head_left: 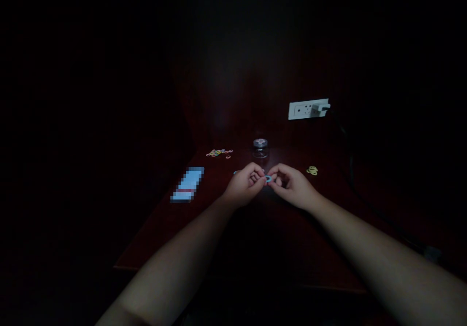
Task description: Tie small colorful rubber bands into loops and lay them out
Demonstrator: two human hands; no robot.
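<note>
Over the middle of the dark red table (215, 228), my left hand (246, 185) and my right hand (294, 185) meet, each closed in a pinch. Between their fingertips is a small light-blue hair tie (268, 178), gripped from both sides. Partly hidden behind my left hand, a few more small bands lie on the table. Just beyond my hands stands a clear round jar (260, 148) with its lid on. To the right of my right hand sits a little pile of yellow hair ties (312, 171).
A loose group of multicoloured hair ties (219, 153) lies at the back left. Nearer, a pixelated phone-shaped rectangle (188, 185) rests by the left edge. A wall socket (308, 109) holds a white plug (321, 107), whose dark cable (352, 170) runs down the right side. The surroundings are very dark.
</note>
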